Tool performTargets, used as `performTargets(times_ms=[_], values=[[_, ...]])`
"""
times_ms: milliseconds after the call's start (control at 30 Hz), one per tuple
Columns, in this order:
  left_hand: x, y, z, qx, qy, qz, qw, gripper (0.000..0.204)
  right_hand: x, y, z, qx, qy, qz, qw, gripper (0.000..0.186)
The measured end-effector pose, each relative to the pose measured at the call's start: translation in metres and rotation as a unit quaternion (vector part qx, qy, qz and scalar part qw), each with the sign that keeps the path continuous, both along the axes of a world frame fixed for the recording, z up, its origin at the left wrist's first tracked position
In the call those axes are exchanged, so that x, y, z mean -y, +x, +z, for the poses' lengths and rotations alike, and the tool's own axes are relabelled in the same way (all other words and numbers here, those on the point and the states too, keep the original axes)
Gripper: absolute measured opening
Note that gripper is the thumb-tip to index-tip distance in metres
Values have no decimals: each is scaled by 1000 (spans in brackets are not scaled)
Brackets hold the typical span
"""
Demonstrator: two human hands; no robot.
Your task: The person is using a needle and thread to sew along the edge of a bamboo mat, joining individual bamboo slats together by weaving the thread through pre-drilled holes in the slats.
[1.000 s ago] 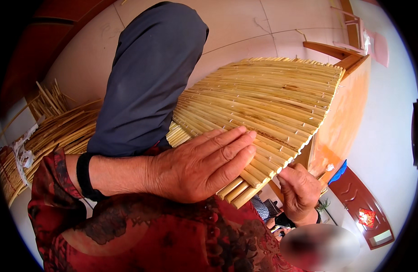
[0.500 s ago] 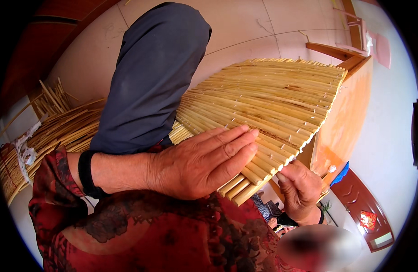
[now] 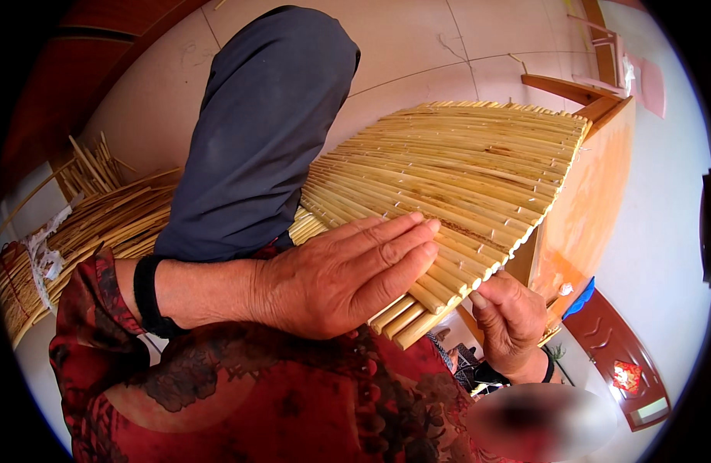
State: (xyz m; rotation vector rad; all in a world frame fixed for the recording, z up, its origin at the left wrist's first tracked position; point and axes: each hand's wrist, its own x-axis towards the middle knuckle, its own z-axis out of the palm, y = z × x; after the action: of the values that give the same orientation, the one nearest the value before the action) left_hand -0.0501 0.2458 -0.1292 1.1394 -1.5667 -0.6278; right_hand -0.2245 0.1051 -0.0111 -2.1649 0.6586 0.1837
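Observation:
A mat of yellow plant stalks point(image 3: 448, 170), laid side by side and stitched with pale thread, slopes away in front of me. My left hand point(image 3: 336, 274) lies flat across its near stalks, with the fingers stretched out and close together. Under that palm, a few near stalk ends point(image 3: 406, 328) stick out toward me. At the mat's right edge, my right hand point(image 3: 514, 316) has thumb and forefinger pinched against the cut stalk ends. What sits between those fingertips is too small to make out.
Bundled long stalks point(image 3: 101, 231) with a white tie lie at the left, beside my bent knee point(image 3: 274, 116). A wooden bench-like surface point(image 3: 583, 208) stands beyond the mat's right edge. Pale floor tiles point(image 3: 409, 46) stretch behind, and a pink chair point(image 3: 645, 81) is at the far right.

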Motion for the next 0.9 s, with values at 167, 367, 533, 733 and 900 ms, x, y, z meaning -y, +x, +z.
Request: performTargets(times_ms=[167,367,533,733,900], values=[[1,-1,1,-4,-2,0,1000,43,0,0,-2,11,1,-2,1000,21],[-1,-2,-2,6,12,0,1000,47,-1,3,-3,6,12,-12,1000,18],[1,-3,-2,40,-3,-8,999,47,1,2,3,-24,17,-26,999,16],[7,-8,2,47,-1,9,999,48,4,-6,8,-38,49,-54,997,16],[8,-7,2,40,9,11,999,62,-5,2,17,-111,108,-192,969,15]])
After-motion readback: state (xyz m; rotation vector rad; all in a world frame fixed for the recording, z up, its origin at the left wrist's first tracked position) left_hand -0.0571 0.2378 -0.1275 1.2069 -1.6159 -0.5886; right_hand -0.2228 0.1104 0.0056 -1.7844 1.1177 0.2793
